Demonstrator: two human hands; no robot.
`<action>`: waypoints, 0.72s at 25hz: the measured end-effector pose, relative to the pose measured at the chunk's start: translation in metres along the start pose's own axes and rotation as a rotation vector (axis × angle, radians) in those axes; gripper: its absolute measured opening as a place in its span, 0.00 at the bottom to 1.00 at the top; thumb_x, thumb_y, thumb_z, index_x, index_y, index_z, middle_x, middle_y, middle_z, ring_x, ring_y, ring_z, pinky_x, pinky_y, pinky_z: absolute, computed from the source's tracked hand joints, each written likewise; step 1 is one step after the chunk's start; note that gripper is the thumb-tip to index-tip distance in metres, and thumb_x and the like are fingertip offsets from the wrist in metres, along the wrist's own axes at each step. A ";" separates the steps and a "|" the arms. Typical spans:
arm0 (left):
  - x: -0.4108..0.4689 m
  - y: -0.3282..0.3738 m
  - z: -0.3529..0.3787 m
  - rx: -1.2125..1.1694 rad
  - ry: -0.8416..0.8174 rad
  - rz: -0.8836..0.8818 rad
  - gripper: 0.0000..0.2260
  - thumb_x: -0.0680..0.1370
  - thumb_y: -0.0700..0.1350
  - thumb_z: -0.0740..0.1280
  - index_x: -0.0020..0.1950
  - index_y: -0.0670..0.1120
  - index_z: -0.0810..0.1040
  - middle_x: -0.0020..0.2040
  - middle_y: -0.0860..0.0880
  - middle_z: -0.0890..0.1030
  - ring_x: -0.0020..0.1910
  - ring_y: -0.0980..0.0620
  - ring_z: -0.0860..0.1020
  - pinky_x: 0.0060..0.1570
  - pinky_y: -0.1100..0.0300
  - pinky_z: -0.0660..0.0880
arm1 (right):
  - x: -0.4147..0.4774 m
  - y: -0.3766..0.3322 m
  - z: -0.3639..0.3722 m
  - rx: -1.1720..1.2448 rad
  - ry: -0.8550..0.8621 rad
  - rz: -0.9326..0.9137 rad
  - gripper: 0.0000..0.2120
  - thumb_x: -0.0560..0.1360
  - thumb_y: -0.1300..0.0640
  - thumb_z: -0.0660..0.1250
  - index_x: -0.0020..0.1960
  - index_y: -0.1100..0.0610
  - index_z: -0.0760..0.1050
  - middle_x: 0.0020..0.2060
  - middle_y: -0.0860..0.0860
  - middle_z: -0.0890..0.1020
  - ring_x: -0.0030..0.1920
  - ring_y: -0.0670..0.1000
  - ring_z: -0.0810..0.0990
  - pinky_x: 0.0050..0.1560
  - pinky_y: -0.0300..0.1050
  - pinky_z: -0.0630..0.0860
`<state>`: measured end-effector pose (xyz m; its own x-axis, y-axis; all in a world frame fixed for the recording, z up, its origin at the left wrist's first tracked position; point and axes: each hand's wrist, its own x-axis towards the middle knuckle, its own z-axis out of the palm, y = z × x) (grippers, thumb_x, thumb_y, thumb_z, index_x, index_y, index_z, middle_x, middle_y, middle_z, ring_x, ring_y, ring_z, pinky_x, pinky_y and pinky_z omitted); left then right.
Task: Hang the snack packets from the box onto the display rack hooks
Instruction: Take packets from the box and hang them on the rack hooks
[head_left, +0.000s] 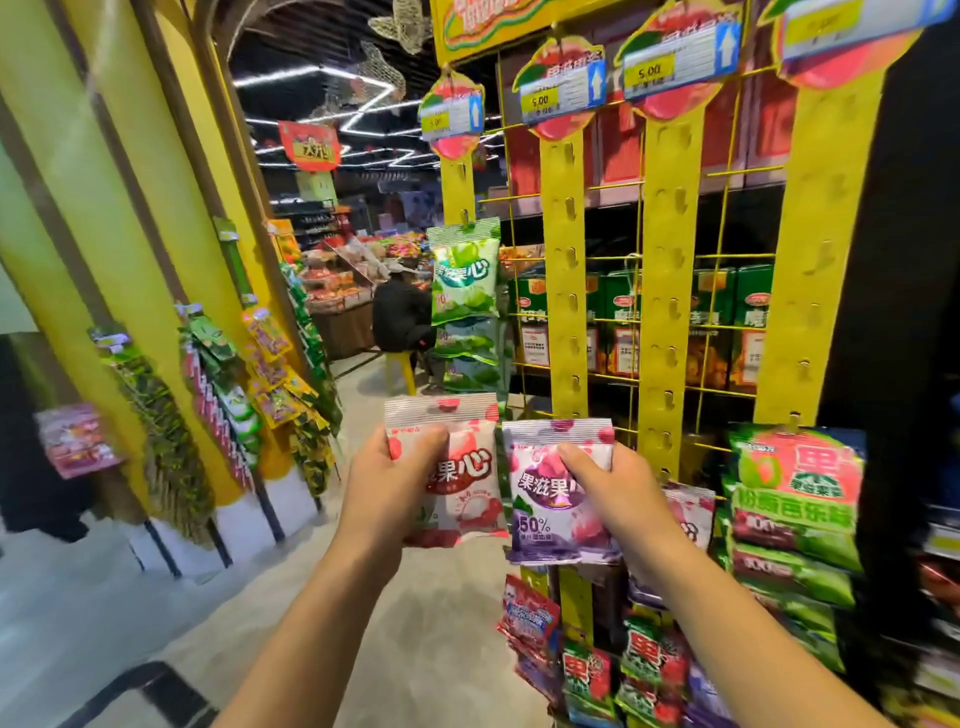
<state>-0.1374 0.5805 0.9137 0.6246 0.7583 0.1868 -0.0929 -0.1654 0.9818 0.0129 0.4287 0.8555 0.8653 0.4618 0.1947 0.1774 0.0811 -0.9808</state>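
Two packets are in hand: left hand (387, 480) grips a pink packet (460, 475), right hand (613, 486) a purple packet (553, 499); many hooks (570, 208) on the yellow strips, upper centre, stand bare.

Tall yellow wall panels (104, 208) rise on the left above a pale grey floor (441, 623). Zigzag strip lights (363, 111) glow on the dark ceiling near a red hanging sign (310, 146). Farther back, a dark-clothed person (400, 317) sits on a yellow stool (402, 370).

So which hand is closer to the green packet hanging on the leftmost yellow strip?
Left. The left hand, holding a pink packet, is below the green packet; the right hand, holding a purple packet, is lower and further right.
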 end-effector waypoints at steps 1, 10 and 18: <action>0.009 -0.004 0.004 -0.010 -0.032 -0.007 0.03 0.81 0.46 0.70 0.54 0.50 0.82 0.43 0.50 0.89 0.39 0.48 0.88 0.32 0.53 0.84 | 0.003 0.002 -0.002 -0.006 0.025 0.018 0.19 0.78 0.47 0.70 0.38 0.60 0.73 0.32 0.58 0.75 0.32 0.52 0.75 0.29 0.43 0.73; 0.079 -0.022 0.055 -0.099 -0.397 0.004 0.05 0.81 0.45 0.70 0.56 0.48 0.82 0.46 0.49 0.89 0.45 0.48 0.88 0.45 0.49 0.85 | 0.008 0.017 -0.032 -0.168 0.370 0.058 0.16 0.78 0.47 0.70 0.38 0.57 0.77 0.32 0.53 0.79 0.32 0.50 0.78 0.36 0.44 0.74; 0.107 -0.037 0.080 -0.131 -0.552 0.007 0.07 0.80 0.48 0.72 0.58 0.49 0.81 0.48 0.51 0.89 0.44 0.53 0.88 0.42 0.54 0.84 | 0.009 0.043 -0.047 -0.235 0.526 0.184 0.30 0.75 0.36 0.67 0.51 0.65 0.78 0.47 0.63 0.83 0.47 0.60 0.83 0.47 0.52 0.77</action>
<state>-0.0050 0.6177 0.8950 0.9332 0.3093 0.1832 -0.1720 -0.0631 0.9831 0.0503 0.3951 0.8157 0.9967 -0.0538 0.0603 0.0496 -0.1834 -0.9818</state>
